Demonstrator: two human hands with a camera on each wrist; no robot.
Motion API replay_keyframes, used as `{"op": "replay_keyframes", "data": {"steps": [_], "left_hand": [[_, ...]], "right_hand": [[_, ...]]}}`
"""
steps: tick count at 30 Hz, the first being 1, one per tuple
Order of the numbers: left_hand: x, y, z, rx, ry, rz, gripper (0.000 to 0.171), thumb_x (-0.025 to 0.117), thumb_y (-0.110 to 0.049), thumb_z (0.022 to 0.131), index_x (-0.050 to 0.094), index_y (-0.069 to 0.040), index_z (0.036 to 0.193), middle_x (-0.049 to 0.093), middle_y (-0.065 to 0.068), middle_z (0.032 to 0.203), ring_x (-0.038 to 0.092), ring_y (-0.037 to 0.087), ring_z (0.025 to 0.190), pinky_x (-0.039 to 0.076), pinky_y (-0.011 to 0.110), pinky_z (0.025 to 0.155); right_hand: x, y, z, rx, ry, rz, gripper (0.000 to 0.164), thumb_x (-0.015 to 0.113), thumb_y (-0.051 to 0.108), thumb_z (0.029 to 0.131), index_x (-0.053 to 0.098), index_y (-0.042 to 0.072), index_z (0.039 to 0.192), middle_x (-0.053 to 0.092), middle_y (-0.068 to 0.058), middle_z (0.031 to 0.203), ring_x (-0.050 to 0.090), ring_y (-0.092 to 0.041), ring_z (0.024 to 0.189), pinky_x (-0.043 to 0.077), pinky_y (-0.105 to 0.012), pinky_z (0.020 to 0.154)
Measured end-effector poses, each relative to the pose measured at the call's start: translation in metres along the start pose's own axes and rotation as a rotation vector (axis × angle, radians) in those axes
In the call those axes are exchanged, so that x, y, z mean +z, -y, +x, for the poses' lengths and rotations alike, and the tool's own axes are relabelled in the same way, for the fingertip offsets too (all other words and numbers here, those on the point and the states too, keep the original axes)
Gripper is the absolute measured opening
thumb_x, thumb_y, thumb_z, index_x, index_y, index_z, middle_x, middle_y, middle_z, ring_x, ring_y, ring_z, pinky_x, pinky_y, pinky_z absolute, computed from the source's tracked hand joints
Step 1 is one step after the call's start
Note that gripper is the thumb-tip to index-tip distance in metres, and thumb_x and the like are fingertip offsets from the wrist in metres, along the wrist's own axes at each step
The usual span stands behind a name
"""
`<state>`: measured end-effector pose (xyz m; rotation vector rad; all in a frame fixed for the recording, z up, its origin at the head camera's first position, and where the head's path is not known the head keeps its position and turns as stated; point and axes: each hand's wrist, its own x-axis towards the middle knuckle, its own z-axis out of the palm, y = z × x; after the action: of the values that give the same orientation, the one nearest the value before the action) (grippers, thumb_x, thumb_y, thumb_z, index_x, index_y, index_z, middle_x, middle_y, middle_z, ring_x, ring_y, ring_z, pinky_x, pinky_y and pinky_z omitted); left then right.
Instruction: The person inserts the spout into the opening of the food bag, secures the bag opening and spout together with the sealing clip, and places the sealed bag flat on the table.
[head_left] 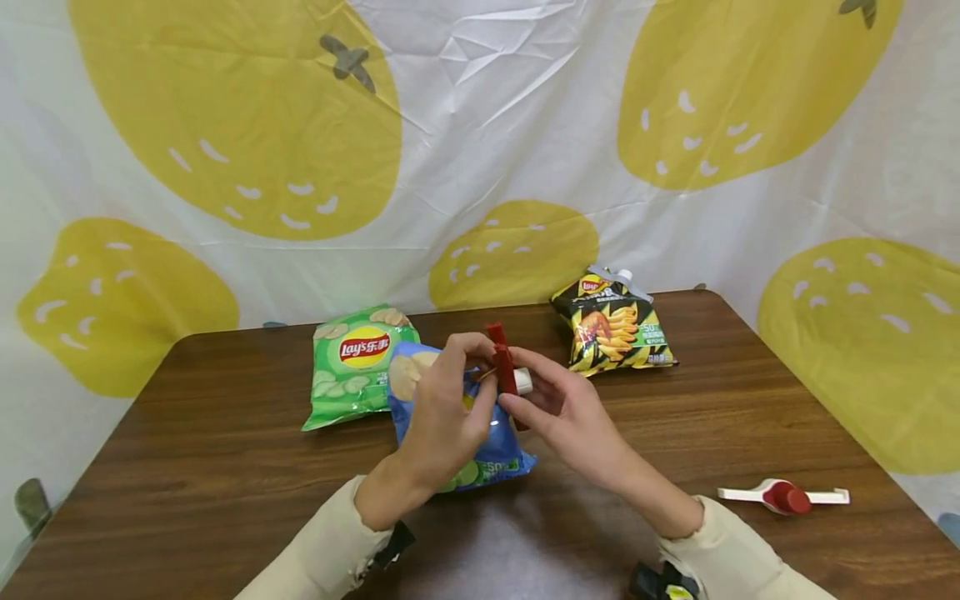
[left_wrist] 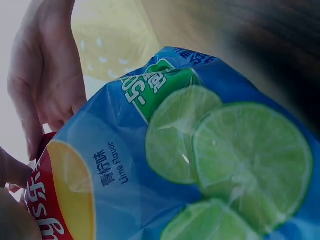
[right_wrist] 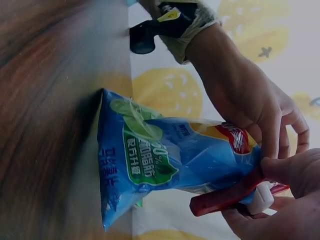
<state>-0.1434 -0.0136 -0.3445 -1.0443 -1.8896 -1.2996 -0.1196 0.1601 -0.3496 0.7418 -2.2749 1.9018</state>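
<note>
A blue chip bag (head_left: 498,446) with lime pictures, marked "Lime Flavor" in the left wrist view, is between my hands. My left hand (head_left: 442,412) pinches its top edge. A red bag clip (head_left: 504,371) with a white spout cap (head_left: 522,381) lies across the bag's top, and my right hand (head_left: 566,412) holds it between thumb and fingers. In the right wrist view, the clip (right_wrist: 225,198) runs along the bag's upper end. My fingers partly hide the clip, so I cannot tell whether it is fastened.
A green Lay's bag (head_left: 360,367) lies behind and left of the blue one. At the back right is a black-and-yellow Lay's bag (head_left: 615,325) with a grey clip (head_left: 621,283) on top. Another clip, white with a red cap (head_left: 787,497), lies on the right of the wooden table (head_left: 225,467).
</note>
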Motion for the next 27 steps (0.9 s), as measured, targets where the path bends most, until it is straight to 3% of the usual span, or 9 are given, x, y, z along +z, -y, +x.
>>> {"op": "replay_keyframes", "data": {"steps": [7, 9, 11, 13, 15, 17, 19, 22, 27], "left_hand": [[-0.003, -0.001, 0.004, 0.05, -0.027, -0.006, 0.033, 0.06, 0.013, 0.084, 0.05, 0.001, 0.114, 0.058, 0.013, 0.107, 0.062, 0.023, 0.101, 0.054, 0.033, 0.086], [-0.009, -0.002, 0.007, 0.072, -0.04, 0.041, 0.032, 0.06, 0.009, 0.084, 0.051, 0.002, 0.114, 0.058, 0.013, 0.108, 0.06, 0.024, 0.1, 0.053, 0.035, 0.086], [-0.02, -0.001, 0.012, 0.071, -0.013, 0.135, 0.031, 0.063, 0.001, 0.086, 0.054, 0.002, 0.115, 0.059, 0.013, 0.11, 0.058, 0.026, 0.101, 0.049, 0.038, 0.089], [-0.034, 0.001, 0.016, 0.013, 0.093, 0.277, 0.031, 0.066, -0.013, 0.09, 0.058, -0.001, 0.117, 0.062, 0.011, 0.112, 0.057, 0.028, 0.104, 0.043, 0.043, 0.094], [-0.047, 0.006, 0.019, -0.047, 0.271, 0.401, 0.029, 0.067, -0.028, 0.093, 0.063, -0.006, 0.113, 0.066, 0.005, 0.103, 0.059, 0.023, 0.097, 0.041, 0.046, 0.094], [-0.055, 0.011, 0.019, -0.072, 0.443, 0.434, 0.025, 0.067, -0.032, 0.095, 0.066, -0.01, 0.106, 0.064, 0.0, 0.092, 0.057, 0.017, 0.085, 0.044, 0.04, 0.085], [-0.055, 0.014, 0.018, -0.068, 0.528, 0.4, 0.016, 0.069, -0.026, 0.095, 0.067, -0.011, 0.099, 0.059, -0.004, 0.083, 0.053, 0.012, 0.074, 0.045, 0.032, 0.074], [-0.046, 0.017, 0.015, 0.015, 0.492, 0.328, 0.007, 0.07, -0.008, 0.091, 0.067, -0.008, 0.098, 0.054, -0.002, 0.08, 0.047, 0.01, 0.066, 0.039, 0.026, 0.06], [-0.03, 0.017, 0.01, 0.043, 0.354, 0.252, 0.014, 0.065, -0.001, 0.091, 0.067, -0.005, 0.104, 0.054, 0.0, 0.085, 0.047, 0.011, 0.069, 0.04, 0.025, 0.062]], "right_hand": [[0.002, -0.007, 0.001, -0.016, -0.015, 0.077, 0.049, 0.065, -0.003, 0.093, 0.053, 0.003, 0.14, 0.065, -0.017, 0.122, 0.07, -0.024, 0.097, 0.058, -0.039, 0.077], [0.003, -0.008, 0.001, -0.018, -0.011, 0.084, 0.049, 0.065, -0.004, 0.093, 0.052, 0.002, 0.14, 0.064, -0.018, 0.123, 0.07, -0.024, 0.098, 0.058, -0.037, 0.077], [0.004, -0.009, 0.001, -0.02, -0.014, 0.085, 0.049, 0.065, -0.004, 0.092, 0.052, 0.001, 0.139, 0.065, -0.019, 0.122, 0.07, -0.024, 0.098, 0.058, -0.037, 0.077], [0.005, -0.009, 0.002, -0.028, -0.013, 0.095, 0.049, 0.065, -0.005, 0.092, 0.052, 0.0, 0.139, 0.065, -0.02, 0.123, 0.07, -0.025, 0.099, 0.058, -0.037, 0.078], [0.008, -0.009, 0.002, -0.043, -0.014, 0.1, 0.05, 0.065, -0.005, 0.092, 0.052, 0.0, 0.139, 0.064, -0.02, 0.123, 0.069, -0.025, 0.1, 0.058, -0.035, 0.079], [0.01, -0.011, 0.002, -0.063, -0.018, 0.078, 0.051, 0.067, -0.005, 0.091, 0.053, 0.001, 0.139, 0.064, -0.019, 0.125, 0.068, -0.024, 0.103, 0.057, -0.033, 0.083], [0.012, -0.012, 0.002, -0.075, -0.021, 0.029, 0.052, 0.068, -0.003, 0.091, 0.053, 0.003, 0.14, 0.063, -0.017, 0.129, 0.066, -0.023, 0.109, 0.055, -0.031, 0.088], [0.01, -0.013, 0.001, -0.095, -0.034, -0.079, 0.056, 0.07, 0.0, 0.091, 0.052, 0.006, 0.143, 0.059, -0.012, 0.137, 0.061, -0.021, 0.118, 0.05, -0.029, 0.096], [0.002, -0.01, 0.002, -0.14, -0.041, -0.185, 0.059, 0.068, 0.0, 0.091, 0.049, 0.01, 0.146, 0.055, -0.009, 0.141, 0.058, -0.02, 0.123, 0.048, -0.026, 0.097]]}}
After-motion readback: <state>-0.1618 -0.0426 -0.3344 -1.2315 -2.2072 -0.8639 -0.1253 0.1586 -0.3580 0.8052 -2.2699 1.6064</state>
